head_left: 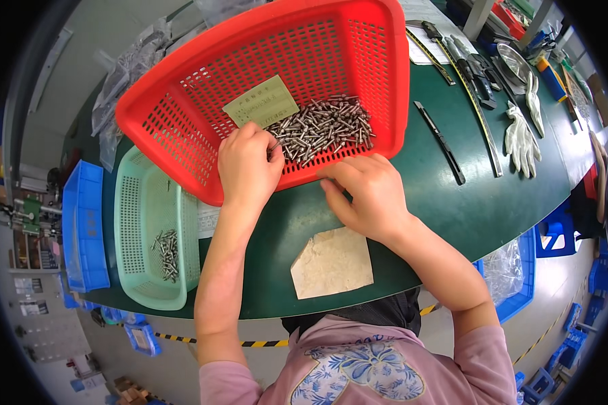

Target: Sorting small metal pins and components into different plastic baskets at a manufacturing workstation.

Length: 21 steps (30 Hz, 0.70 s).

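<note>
A red perforated plastic basket (378,61) tilts toward me and holds a heap of small metal pins (321,128). My left hand (250,165) reaches over the basket's near wall beside the heap, its fingers curled closed; whatever they grip is hidden. At the near rim, my right hand (365,192) is closed with the thumb and index finger close together, and I cannot make out anything between them. Against the basket's inner wall leans a yellowish paper slip (260,101), just beyond my left hand. A worn beige sheet (334,263) lies on the green table (452,226) below my hands.
To the left stand a pale green basket (132,270) with some pins (167,255) and a blue bin (84,229). On the right lie a black cutter knife (440,143), a yellow measuring tape (476,111), calipers (434,30) and white gloves (520,142).
</note>
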Each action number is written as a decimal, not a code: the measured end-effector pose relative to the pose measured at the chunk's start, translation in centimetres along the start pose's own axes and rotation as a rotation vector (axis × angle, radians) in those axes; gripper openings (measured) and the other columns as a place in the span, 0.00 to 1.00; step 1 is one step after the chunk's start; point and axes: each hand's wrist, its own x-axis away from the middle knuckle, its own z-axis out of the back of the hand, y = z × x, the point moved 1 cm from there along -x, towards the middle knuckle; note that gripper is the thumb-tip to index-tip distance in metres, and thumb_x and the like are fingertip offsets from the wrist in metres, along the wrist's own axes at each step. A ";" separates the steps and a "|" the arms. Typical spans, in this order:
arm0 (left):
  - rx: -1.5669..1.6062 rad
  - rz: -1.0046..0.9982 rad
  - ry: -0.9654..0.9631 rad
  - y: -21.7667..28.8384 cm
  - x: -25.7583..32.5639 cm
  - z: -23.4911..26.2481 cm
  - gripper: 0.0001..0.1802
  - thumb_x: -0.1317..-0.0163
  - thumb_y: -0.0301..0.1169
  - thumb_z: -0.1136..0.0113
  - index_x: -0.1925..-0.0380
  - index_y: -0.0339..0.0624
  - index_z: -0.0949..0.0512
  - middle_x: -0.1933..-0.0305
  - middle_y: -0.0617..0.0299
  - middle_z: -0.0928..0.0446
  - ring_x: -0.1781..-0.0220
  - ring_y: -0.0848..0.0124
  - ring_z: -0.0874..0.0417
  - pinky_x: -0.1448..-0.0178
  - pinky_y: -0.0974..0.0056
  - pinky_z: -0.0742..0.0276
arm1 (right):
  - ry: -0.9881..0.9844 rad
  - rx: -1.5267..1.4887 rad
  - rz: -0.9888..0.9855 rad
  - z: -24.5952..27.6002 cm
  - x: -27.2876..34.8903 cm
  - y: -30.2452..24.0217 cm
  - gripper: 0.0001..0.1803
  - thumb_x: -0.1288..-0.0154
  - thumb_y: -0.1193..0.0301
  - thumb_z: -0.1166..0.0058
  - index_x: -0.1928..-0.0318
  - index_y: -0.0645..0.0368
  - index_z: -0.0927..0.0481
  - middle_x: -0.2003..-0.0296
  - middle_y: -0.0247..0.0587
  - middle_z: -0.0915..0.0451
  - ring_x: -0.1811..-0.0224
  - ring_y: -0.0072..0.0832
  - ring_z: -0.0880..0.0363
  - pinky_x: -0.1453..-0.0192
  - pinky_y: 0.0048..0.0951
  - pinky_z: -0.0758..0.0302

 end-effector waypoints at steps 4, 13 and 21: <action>0.145 0.085 0.097 0.0 0.7 1.1 0.04 0.51 0.25 0.37 0.78 0.36 0.23 0.68 0.57 0.22 0.63 0.60 0.20 0.59 0.60 0.26 | 0.011 0.056 -0.015 -0.1 -0.2 0.2 0.07 0.50 0.75 0.40 0.68 0.55 0.19 0.77 0.36 0.23 0.75 0.36 0.24 0.69 0.35 0.33; 1.820 0.736 -0.257 2.0 5.8 1.6 0.06 0.36 0.29 0.42 0.66 0.38 0.21 0.63 0.61 0.20 0.59 0.74 0.19 0.54 0.69 0.24 | 0.107 -0.030 0.169 -0.4 -2.2 -2.1 0.17 0.59 0.69 0.34 0.62 0.52 0.18 0.73 0.30 0.24 0.69 0.30 0.24 0.62 0.31 0.32; 1.739 0.773 -0.324 1.4 7.0 1.7 0.07 0.36 0.29 0.43 0.64 0.37 0.21 0.63 0.61 0.20 0.60 0.73 0.20 0.52 0.68 0.24 | 0.077 -0.036 0.262 -1.0 -1.3 -2.0 0.19 0.61 0.71 0.33 0.62 0.52 0.17 0.71 0.28 0.22 0.70 0.27 0.25 0.62 0.30 0.33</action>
